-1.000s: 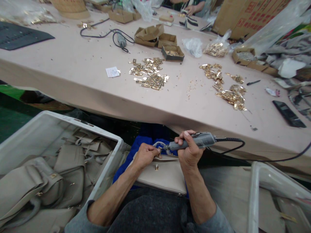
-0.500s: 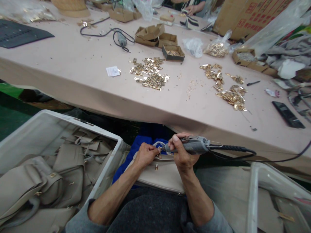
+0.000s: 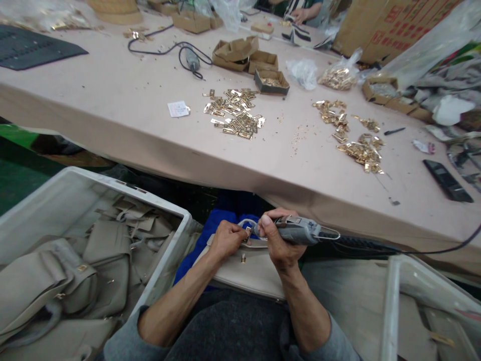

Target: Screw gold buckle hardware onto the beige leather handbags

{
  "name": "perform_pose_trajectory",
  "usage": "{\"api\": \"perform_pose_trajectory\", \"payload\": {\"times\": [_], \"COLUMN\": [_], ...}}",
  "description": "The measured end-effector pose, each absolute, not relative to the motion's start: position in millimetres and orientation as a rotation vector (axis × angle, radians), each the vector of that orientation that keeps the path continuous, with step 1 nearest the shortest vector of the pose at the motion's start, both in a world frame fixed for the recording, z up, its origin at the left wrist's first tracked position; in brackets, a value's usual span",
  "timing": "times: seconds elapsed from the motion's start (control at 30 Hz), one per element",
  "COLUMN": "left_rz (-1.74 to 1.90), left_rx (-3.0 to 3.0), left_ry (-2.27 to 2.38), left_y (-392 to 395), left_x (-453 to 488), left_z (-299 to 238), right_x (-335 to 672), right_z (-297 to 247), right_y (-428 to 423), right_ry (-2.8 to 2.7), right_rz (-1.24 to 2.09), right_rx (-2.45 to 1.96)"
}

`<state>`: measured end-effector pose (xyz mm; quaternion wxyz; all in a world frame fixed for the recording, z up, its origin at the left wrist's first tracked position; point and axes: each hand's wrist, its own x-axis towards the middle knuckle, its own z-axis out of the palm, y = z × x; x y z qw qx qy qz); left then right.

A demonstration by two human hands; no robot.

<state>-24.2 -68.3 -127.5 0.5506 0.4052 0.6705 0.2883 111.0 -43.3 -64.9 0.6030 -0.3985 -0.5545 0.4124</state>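
Observation:
A beige handbag (image 3: 248, 273) lies on my lap, a small gold clasp (image 3: 243, 258) on its front. At its top edge, my left hand (image 3: 228, 238) pinches a small gold metal fitting (image 3: 248, 230). Wrapped around a grey electric screwdriver (image 3: 298, 229), my right hand (image 3: 280, 243) holds it nearly level, tip towards the fitting. Whether the tip touches a screw is too small to make out. The screwdriver's black cord (image 3: 421, 250) trails to the right.
At my left stands a white bin (image 3: 180, 215) of beige bags; another white bin (image 3: 393, 296) is at my right. Across the table (image 3: 131, 125) lie gold plates (image 3: 240, 118), gold fittings (image 3: 363, 153), small boxes (image 3: 271, 82) and a phone (image 3: 447, 180). A co-worker's hand (image 3: 300, 16) shows at the far side.
The back end of the screwdriver has dipped slightly, and its cord hangs straighter. My left hand stays at the fitting. The whole view has shifted a little.

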Motion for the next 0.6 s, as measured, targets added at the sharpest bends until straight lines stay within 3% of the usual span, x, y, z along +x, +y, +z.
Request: {"api": "perform_pose_trajectory", "payload": {"times": [0.6], "left_rz": [0.711], "left_rx": [1.05], "left_ry": [1.643], "left_y": [-69], "left_x": [-24], "left_z": [-131], "right_x": [111], "right_z": [-50], "right_y": [-44], "right_ry": [-1.627], "right_rz": [0.921], "right_rx": [-0.679]}}
